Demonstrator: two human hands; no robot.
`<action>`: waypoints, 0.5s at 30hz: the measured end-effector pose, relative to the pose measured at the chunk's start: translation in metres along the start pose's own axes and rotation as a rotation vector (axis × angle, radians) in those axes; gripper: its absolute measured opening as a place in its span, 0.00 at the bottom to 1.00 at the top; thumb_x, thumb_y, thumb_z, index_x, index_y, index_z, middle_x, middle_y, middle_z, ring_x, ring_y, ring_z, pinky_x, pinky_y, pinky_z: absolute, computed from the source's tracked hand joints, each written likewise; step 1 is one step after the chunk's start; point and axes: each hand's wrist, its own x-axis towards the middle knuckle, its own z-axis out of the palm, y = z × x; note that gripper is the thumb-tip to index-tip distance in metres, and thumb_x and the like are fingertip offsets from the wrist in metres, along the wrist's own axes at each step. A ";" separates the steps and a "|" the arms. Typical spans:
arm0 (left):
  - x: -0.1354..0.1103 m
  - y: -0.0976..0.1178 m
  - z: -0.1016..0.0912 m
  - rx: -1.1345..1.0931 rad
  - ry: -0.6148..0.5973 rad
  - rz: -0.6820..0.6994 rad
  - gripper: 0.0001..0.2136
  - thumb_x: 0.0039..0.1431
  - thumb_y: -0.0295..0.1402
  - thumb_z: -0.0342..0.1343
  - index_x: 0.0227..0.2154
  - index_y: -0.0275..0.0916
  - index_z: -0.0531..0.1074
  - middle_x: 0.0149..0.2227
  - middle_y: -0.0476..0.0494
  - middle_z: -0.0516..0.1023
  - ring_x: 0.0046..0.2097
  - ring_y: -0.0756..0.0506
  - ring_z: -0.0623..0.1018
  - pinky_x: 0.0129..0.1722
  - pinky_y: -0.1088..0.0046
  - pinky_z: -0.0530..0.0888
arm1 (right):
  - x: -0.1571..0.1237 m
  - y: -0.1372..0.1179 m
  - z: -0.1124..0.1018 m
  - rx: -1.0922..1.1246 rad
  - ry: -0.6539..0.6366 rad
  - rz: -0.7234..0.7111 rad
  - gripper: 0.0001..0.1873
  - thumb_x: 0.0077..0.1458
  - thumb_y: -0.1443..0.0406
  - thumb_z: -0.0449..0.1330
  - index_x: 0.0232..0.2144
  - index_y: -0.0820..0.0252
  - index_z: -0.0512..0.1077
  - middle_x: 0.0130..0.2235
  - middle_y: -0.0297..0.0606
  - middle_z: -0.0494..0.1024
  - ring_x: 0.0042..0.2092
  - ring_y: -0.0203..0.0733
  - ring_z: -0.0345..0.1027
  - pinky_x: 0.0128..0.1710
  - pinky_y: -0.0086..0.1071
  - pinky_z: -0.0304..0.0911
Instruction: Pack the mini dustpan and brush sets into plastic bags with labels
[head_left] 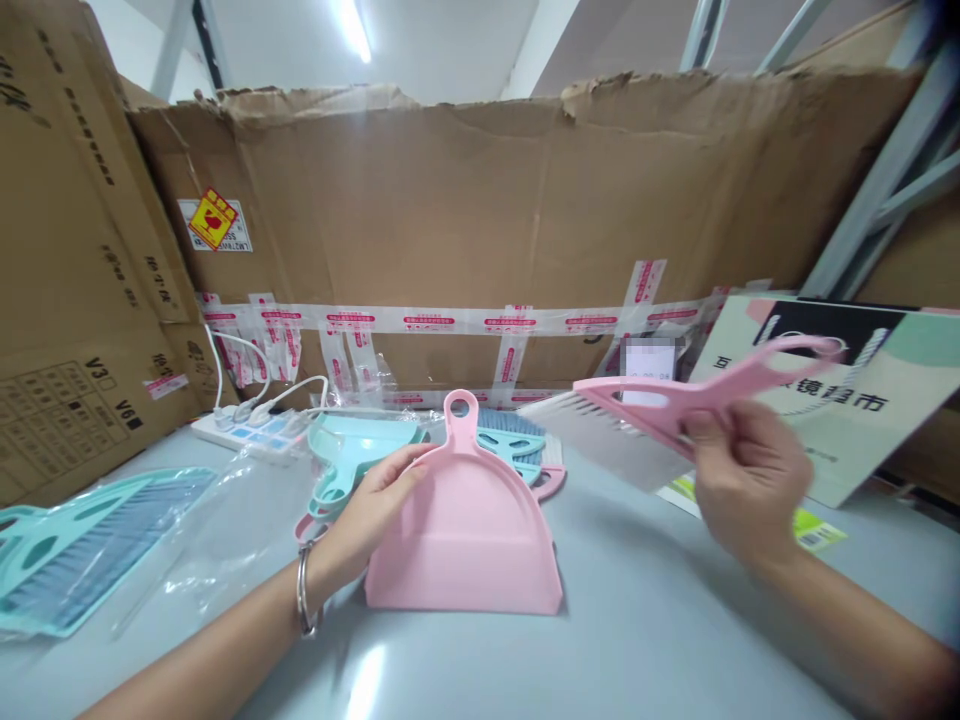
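At the table, pink pan and brush apart.
Left hand pinches the pan's side, likely steadying it; right hand clasps the brush.

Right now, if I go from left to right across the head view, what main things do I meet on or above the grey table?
Film-wrapped teal plastic brush, white power strip, left hand, pink plastic dustpan, long-handled pink plastic brush held in the right hand.
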 end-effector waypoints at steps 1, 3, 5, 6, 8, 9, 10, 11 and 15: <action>0.000 0.000 0.000 -0.018 0.002 -0.005 0.18 0.54 0.43 0.51 0.46 0.42 0.70 0.49 0.44 0.72 0.50 0.42 0.69 0.49 0.69 0.65 | 0.004 -0.013 -0.003 0.031 0.068 -0.080 0.11 0.45 0.57 0.62 0.26 0.58 0.68 0.25 0.32 0.68 0.28 0.37 0.62 0.31 0.33 0.60; -0.001 -0.002 0.001 -0.058 0.012 -0.021 0.19 0.53 0.44 0.52 0.45 0.43 0.71 0.51 0.45 0.72 0.52 0.41 0.69 0.51 0.68 0.64 | 0.010 -0.041 -0.006 0.211 0.005 -0.032 0.14 0.44 0.56 0.63 0.32 0.56 0.70 0.27 0.33 0.70 0.28 0.37 0.64 0.29 0.32 0.61; -0.001 -0.003 0.002 -0.102 0.025 -0.044 0.20 0.52 0.45 0.53 0.46 0.44 0.71 0.52 0.45 0.71 0.53 0.41 0.68 0.52 0.67 0.64 | 0.010 -0.066 -0.002 0.332 -0.287 0.160 0.19 0.41 0.53 0.64 0.36 0.53 0.69 0.23 0.31 0.70 0.24 0.36 0.64 0.21 0.29 0.59; -0.001 -0.004 0.003 -0.125 0.025 -0.054 0.20 0.52 0.45 0.53 0.47 0.44 0.71 0.53 0.45 0.70 0.53 0.41 0.68 0.52 0.66 0.64 | 0.006 -0.075 0.002 0.340 -0.443 0.238 0.19 0.41 0.53 0.64 0.35 0.53 0.68 0.22 0.30 0.70 0.22 0.36 0.63 0.19 0.27 0.58; -0.001 -0.006 0.004 -0.169 0.011 -0.052 0.21 0.53 0.45 0.53 0.48 0.44 0.70 0.54 0.45 0.69 0.54 0.41 0.67 0.53 0.66 0.63 | -0.008 -0.083 0.015 0.313 -0.687 0.319 0.16 0.44 0.53 0.62 0.33 0.54 0.67 0.22 0.30 0.70 0.23 0.35 0.64 0.20 0.26 0.58; -0.001 -0.007 0.005 -0.186 -0.004 -0.038 0.20 0.53 0.45 0.52 0.48 0.44 0.69 0.54 0.45 0.69 0.55 0.42 0.67 0.54 0.66 0.63 | -0.017 -0.083 0.022 0.298 -0.767 0.330 0.14 0.46 0.55 0.60 0.33 0.55 0.66 0.24 0.31 0.71 0.26 0.35 0.65 0.23 0.27 0.60; -0.001 -0.007 0.006 -0.197 -0.017 -0.018 0.20 0.54 0.44 0.52 0.48 0.44 0.69 0.54 0.46 0.69 0.55 0.42 0.67 0.54 0.66 0.63 | -0.027 -0.081 0.030 0.283 -0.820 0.331 0.13 0.49 0.56 0.58 0.34 0.55 0.65 0.27 0.32 0.72 0.29 0.36 0.66 0.26 0.28 0.61; -0.002 -0.007 0.007 -0.201 -0.027 0.003 0.19 0.55 0.44 0.51 0.48 0.44 0.70 0.54 0.46 0.69 0.55 0.42 0.67 0.55 0.67 0.62 | -0.036 -0.077 0.037 0.261 -0.855 0.328 0.11 0.50 0.57 0.56 0.35 0.56 0.65 0.29 0.33 0.72 0.31 0.36 0.66 0.29 0.29 0.62; -0.004 -0.004 0.010 -0.202 -0.048 0.037 0.17 0.56 0.43 0.51 0.46 0.43 0.71 0.53 0.48 0.70 0.55 0.43 0.67 0.55 0.68 0.63 | -0.057 -0.061 0.060 0.114 -0.884 0.260 0.09 0.54 0.61 0.51 0.38 0.56 0.64 0.34 0.35 0.71 0.36 0.39 0.65 0.37 0.34 0.60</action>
